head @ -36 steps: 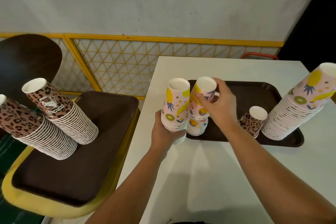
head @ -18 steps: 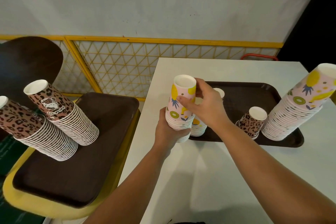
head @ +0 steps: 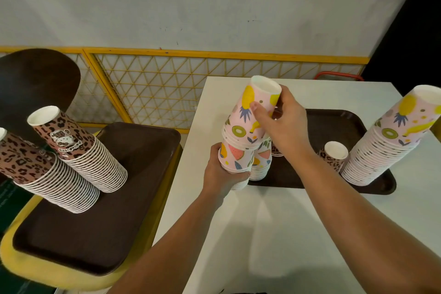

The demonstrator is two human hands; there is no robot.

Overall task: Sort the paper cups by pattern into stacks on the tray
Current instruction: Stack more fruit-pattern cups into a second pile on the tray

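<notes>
White tabletop against a pale wall and a yellow lattice rail: a person sorts paper cups at a brown tray set near the table's far edge. The left hand wraps around the base of a short fruit stack of upturned cups, held at the tray's near left corner. The right hand pinches the top cup, thumb on its near wall and fingers behind, the cup tilted and partly raised off the stack. Just behind stands a second short fruit pile on the tray. At the tray's right end rises a tall fruit column, leaning, with a low leopard stack beside it; another leopard cup is mostly hidden behind the right wrist. Well apart on the left, a second tray carries two tall leaning leopard columns.

The step in hand appears to be separating one fruit cup from the held stack. The next move likely calls for a clean lift while the left hand steadies the rest, then matching the print to the right pile. Whether the two fruit prints count as one pattern cannot be told.
</notes>
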